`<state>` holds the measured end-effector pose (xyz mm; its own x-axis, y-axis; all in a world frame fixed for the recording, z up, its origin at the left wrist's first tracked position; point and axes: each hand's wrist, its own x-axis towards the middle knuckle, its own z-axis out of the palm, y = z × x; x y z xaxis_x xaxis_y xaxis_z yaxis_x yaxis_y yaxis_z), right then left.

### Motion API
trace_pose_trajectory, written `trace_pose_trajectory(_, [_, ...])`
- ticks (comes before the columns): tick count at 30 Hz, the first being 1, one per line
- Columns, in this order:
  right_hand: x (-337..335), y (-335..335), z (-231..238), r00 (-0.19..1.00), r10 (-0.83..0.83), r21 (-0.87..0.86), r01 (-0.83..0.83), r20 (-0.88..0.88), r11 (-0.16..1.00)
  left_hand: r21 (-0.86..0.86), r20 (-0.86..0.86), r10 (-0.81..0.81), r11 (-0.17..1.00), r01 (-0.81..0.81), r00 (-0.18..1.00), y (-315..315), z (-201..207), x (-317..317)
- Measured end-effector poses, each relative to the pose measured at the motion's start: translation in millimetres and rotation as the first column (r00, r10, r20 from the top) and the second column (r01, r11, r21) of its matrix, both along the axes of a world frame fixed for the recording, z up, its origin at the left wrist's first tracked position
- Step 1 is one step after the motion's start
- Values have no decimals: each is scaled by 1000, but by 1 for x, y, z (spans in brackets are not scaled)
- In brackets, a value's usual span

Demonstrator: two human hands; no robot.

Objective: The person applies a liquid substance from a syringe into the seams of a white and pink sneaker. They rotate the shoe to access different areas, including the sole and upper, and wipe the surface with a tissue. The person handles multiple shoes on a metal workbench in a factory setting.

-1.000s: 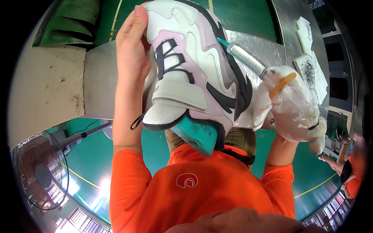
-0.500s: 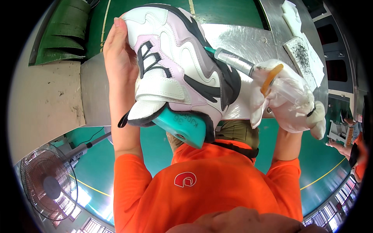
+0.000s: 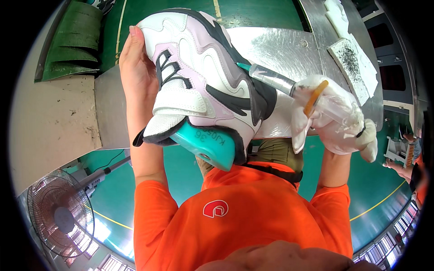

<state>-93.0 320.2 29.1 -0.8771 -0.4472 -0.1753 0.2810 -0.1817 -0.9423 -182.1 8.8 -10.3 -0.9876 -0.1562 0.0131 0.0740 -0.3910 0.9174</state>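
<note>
A white, lilac and black sneaker (image 3: 190, 54) is held up over the workbench, its side toward me. Inside its opening sits a teal shoe last (image 3: 205, 143). My bare left hand (image 3: 138, 61) grips the shoe along its toe and lace side; part of the fingers is hidden behind it. In a loose white glove, my right hand (image 3: 332, 110) is closed round a clear syringe (image 3: 273, 77) with an orange-yellow flange. The syringe's green tip touches, or nearly touches, the seam between the upper and the dark sole.
A shiny metal workbench (image 3: 266, 45) lies beneath the shoe. White pads with black smudges (image 3: 348, 63) rest at its right. Green curved flaps (image 3: 77, 38) stand at far left above a beige board (image 3: 49, 117). Lower left is a floor fan (image 3: 61, 217); another person (image 3: 411, 171) shows at the right edge.
The sneaker has shifted slightly left and tilted a little in my left hand. The syringe tip sits slightly lower along the seam, while my right hand stays nearly in place.
</note>
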Motion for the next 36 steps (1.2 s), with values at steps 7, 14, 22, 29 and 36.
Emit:
trace_pose_trajectory(7, [-1,11,-48,993,-23,-366,-21,-116,930,14,42,-31,999,31,999,-6,-2,-3])
trace_pose_trajectory(14, [-1,4,-42,996,-51,-271,31,-69,962,45,46,-35,998,33,998,-13,-10,-7])
trace_pose_trajectory(22, [1,19,-59,996,-46,-424,9,-76,906,17,-39,-9,1000,9,999,-13,-14,-9])
trace_pose_trajectory(29, [8,11,-38,946,-282,-640,120,-158,759,-16,-97,39,999,-41,994,-7,-7,-5])
trace_pose_trajectory(36, [-1,-10,-28,813,-447,-319,340,-373,885,-57,-223,32,997,-46,974,-7,-1,-2])
